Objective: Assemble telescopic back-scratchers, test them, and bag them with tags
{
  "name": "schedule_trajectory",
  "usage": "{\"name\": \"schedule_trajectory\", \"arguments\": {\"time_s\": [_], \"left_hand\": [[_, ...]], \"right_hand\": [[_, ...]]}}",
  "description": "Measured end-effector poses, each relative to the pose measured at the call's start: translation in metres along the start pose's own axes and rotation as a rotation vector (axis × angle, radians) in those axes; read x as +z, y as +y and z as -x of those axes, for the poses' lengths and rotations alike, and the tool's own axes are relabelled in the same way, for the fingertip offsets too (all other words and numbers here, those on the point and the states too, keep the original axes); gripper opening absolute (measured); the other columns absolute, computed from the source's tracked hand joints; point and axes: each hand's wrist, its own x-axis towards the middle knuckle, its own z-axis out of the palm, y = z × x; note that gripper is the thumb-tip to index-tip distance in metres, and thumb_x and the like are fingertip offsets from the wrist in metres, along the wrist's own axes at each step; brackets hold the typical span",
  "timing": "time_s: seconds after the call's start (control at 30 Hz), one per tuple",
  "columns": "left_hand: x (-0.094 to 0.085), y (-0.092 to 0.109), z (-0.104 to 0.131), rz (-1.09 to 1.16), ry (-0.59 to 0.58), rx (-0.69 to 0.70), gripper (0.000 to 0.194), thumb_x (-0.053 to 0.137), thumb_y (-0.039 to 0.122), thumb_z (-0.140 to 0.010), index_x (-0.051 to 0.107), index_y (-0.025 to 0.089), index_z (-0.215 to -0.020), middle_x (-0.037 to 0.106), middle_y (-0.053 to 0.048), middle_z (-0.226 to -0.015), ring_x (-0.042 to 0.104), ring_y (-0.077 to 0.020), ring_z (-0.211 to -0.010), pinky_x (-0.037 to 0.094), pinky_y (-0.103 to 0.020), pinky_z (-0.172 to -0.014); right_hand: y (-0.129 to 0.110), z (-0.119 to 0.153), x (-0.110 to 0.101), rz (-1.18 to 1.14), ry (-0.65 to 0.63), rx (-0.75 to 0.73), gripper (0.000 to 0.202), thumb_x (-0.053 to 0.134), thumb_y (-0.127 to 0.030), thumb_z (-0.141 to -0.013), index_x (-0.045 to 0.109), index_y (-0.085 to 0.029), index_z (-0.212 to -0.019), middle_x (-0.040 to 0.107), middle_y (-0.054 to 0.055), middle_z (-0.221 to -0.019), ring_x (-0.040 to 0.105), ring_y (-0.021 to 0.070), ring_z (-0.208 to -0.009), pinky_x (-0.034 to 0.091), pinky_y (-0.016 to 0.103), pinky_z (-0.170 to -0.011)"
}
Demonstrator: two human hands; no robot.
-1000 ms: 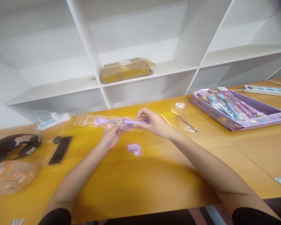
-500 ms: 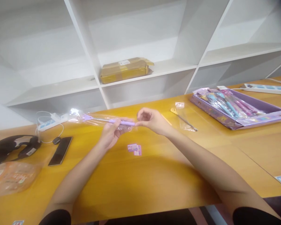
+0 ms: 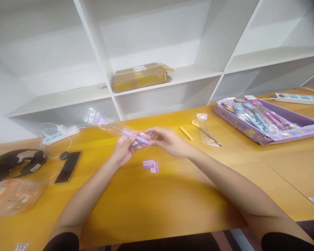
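A purple back scratcher (image 3: 127, 132) with a metal rod lies across my hands, its claw end up to the left inside a clear plastic bag (image 3: 91, 117). My left hand (image 3: 123, 150) is closed around the handle. At the handle's lower right end, my right hand (image 3: 169, 142) is closed, with thumb and fingertips pinching; the exact grip there is blurred. Two small overlapping purple cards (image 3: 148, 164) lie on the table below. To the right rest a yellow tube (image 3: 186, 133) and a yellow claw on a dark rod (image 3: 205, 132), beside a flat clear bag (image 3: 202, 117).
A purple display box (image 3: 240, 122) of packaged scratchers stands at the right. On the left are a phone (image 3: 68, 167), a power strip (image 3: 59, 136), a black curved object (image 3: 14, 162) and an orange-printed bag (image 3: 15, 198). A taped parcel (image 3: 140, 77) sits on the shelf behind.
The scratcher has tilted, its claw end rising and moving right. My right hand has shifted slightly left, its fingers now nearer the handle, and more of the yellow tube shows.
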Motion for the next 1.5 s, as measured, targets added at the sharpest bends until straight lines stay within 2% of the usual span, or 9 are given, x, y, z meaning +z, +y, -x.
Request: {"name": "schedule_trajectory", "arguments": {"time_s": [0.27,0.37,0.47,0.57,0.77,0.93,1.17,1.37,1.5], "left_hand": [[-0.006,0.029,0.006,-0.049,-0.028,0.006,0.04,0.089,0.042,-0.086,0.07,0.016,-0.112,0.08,-0.012,-0.11,0.08,-0.028,-0.093,0.07,-0.039,-0.075],[-0.011,0.03,0.003,0.019,-0.012,-0.024,0.033,0.082,0.041,-0.092,0.068,0.018,-0.111,0.077,-0.008,-0.102,0.079,-0.0258,-0.086,0.069,-0.038,-0.067],[-0.012,0.023,-0.002,0.072,0.031,-0.059,0.027,0.078,0.038,-0.094,0.068,0.017,-0.108,0.074,-0.006,-0.095,0.078,-0.0239,-0.082,0.068,-0.036,-0.066],[-0.012,0.01,-0.007,0.104,0.05,-0.099,0.025,0.078,0.036,-0.094,0.07,0.016,-0.106,0.074,-0.006,-0.092,0.078,-0.0229,-0.082,0.067,-0.037,-0.073],[-0.016,-0.011,-0.013,0.142,0.077,-0.145,0.023,0.081,0.034,-0.092,0.074,0.016,-0.105,0.076,-0.005,-0.093,0.074,-0.017,-0.083,0.061,-0.027,-0.072],[-0.015,-0.015,-0.015,0.203,0.114,-0.222,0.019,0.081,0.029,-0.093,0.076,0.014,-0.102,0.076,-0.005,-0.091,0.073,-0.0138,-0.077,0.058,-0.023,-0.067],[-0.01,-0.022,-0.015,0.236,0.096,-0.259,0.023,0.085,0.033,-0.089,0.076,0.014,-0.099,0.074,-0.003,-0.085,0.07,-0.0106,-0.071,0.054,-0.02,-0.062],[-0.012,-0.033,-0.015,0.229,0.027,-0.242,0.025,0.089,0.035,-0.086,0.073,0.015,-0.087,0.071,-0.002,-0.08,0.066,-0.0109,-0.068,0.053,-0.021,-0.061],[-0.013,-0.039,-0.014,0.258,0.012,-0.256,0.025,0.089,0.035,-0.087,0.073,0.016,-0.09,0.069,0.0,-0.081,0.063,-0.009,-0.067,0.054,-0.021,-0.063]], "right_hand": [[0.014,-0.001,0.0,-0.35,-0.192,-0.004,0.049,0.073,-0.03,-0.098,0.055,-0.024,-0.143,0.067,0.002,-0.101,0.069,0.0147,-0.088,0.063,0.035,-0.082],[0.02,0.0,0.005,-0.176,-0.191,-0.153,0.066,0.073,-0.027,-0.098,0.044,-0.03,-0.157,0.061,0.005,-0.116,0.067,0.0142,-0.092,0.064,0.035,-0.085],[0.028,0.001,0.014,0.141,0.016,-0.361,0.074,0.076,-0.025,-0.096,0.04,-0.036,-0.16,0.053,0.008,-0.126,0.065,0.0167,-0.097,0.064,0.036,-0.082],[0.032,0.002,0.016,0.411,0.175,-0.516,0.058,0.076,-0.027,-0.097,0.053,-0.035,-0.149,0.055,0.008,-0.123,0.065,0.0204,-0.099,0.062,0.039,-0.085],[0.033,0.003,0.007,0.692,0.079,-0.62,0.017,0.065,-0.029,-0.105,0.071,-0.03,-0.121,0.068,0.008,-0.113,0.066,0.0208,-0.098,0.056,0.037,-0.084],[0.043,0.001,0.008,0.775,0.051,-0.622,0.017,0.06,-0.027,-0.107,0.071,-0.029,-0.119,0.074,0.008,-0.11,0.068,0.022,-0.096,0.053,0.038,-0.083],[0.055,0.002,0.016,0.801,0.194,-0.693,0.012,0.062,-0.027,-0.103,0.068,-0.028,-0.114,0.074,0.009,-0.105,0.069,0.0236,-0.097,0.055,0.041,-0.082],[0.052,0.001,0.017,0.75,0.126,-0.704,0.024,0.068,-0.032,-0.1,0.064,-0.028,-0.123,0.073,0.011,-0.118,0.07,0.0248,-0.106,0.057,0.043,-0.089],[0.053,0.004,0.019,0.709,0.198,-0.715,0.017,0.066,-0.021,-0.099,0.063,-0.027,-0.115,0.073,0.01,-0.108,0.07,0.023,-0.099,0.056,0.036,-0.079]]}}
